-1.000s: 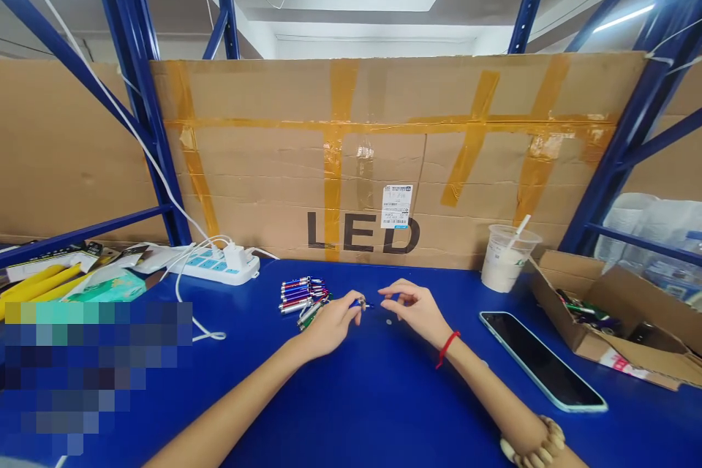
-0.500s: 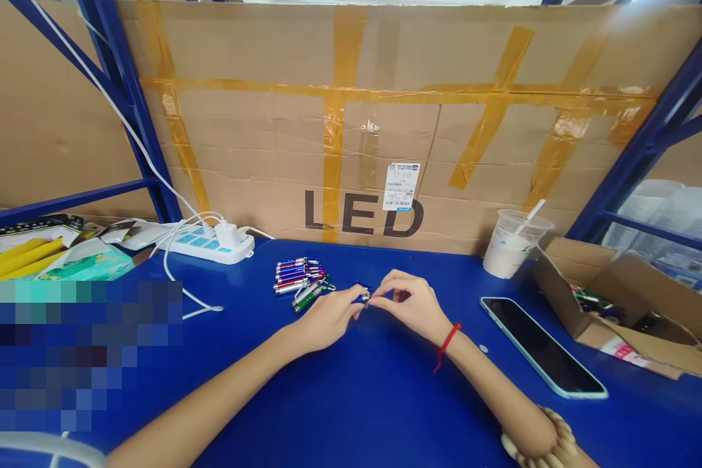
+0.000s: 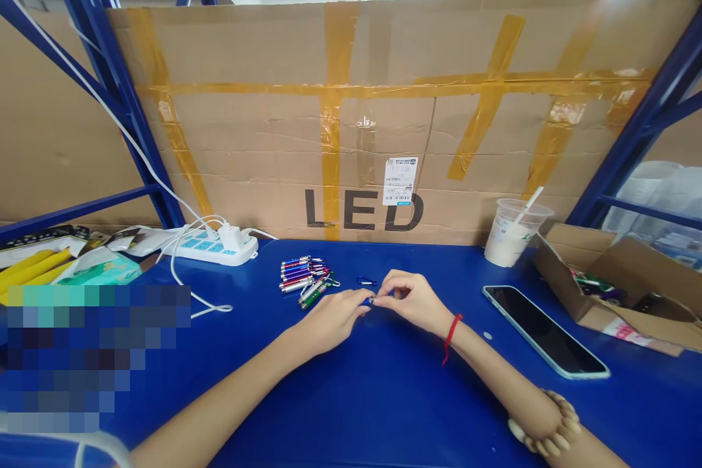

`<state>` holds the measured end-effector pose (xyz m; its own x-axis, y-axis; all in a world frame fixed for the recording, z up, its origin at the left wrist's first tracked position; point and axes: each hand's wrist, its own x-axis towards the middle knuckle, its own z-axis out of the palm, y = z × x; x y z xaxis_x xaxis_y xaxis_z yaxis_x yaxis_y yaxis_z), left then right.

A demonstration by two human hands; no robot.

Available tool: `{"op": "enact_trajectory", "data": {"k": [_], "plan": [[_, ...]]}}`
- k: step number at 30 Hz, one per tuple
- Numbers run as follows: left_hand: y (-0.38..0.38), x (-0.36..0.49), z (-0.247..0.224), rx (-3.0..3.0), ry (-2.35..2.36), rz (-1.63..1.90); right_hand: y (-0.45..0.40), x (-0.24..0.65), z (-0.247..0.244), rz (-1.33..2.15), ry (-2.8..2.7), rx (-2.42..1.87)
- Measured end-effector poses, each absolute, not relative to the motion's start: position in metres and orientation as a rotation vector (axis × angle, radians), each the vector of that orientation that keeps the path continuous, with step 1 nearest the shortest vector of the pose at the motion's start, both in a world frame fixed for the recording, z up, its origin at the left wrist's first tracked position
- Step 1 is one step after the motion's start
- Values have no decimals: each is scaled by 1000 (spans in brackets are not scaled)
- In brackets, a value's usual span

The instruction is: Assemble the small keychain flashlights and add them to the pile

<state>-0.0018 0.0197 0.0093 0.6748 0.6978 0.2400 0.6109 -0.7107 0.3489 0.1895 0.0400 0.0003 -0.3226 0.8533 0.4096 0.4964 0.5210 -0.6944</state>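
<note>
My left hand [image 3: 333, 318] and my right hand [image 3: 412, 300] meet fingertip to fingertip just over the table. Between them is a small silver-and-blue metal piece [image 3: 372, 300], pinched by both and mostly covered by the fingers; its exact kind cannot be made out. Just behind the fingertips a blue carabiner clip [image 3: 366, 281] lies on the tabletop. Left of that sits a pile of mini keychain flashlights [image 3: 304, 274] in blue, red, purple and silver, with clips attached. A green one [image 3: 314, 294] lies at the pile's front, close to my left hand.
The blue table [image 3: 340, 402] ends at a tall cardboard sheet [image 3: 263, 139]. A white power strip [image 3: 213, 245] with cables stands back left. On the right are a phone [image 3: 545, 333], a plastic cup with straw [image 3: 507, 234] and an open carton [image 3: 608, 270] with small colored items.
The view has shifted slightly. My fingers have turned the small piece and closed over it more. The blue carabiner behind them is now plainly visible.
</note>
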Motion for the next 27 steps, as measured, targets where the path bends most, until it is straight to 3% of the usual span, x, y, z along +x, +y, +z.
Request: {"op": "enact_trajectory", "data": {"k": [12,27], "plan": [[14,-3,-2,2926,1100,494,30,178,-1,818,-1917,-1095],[16,-2,4,2690,1131,722,31,168,-4,1082,-1621,-1137]]}}
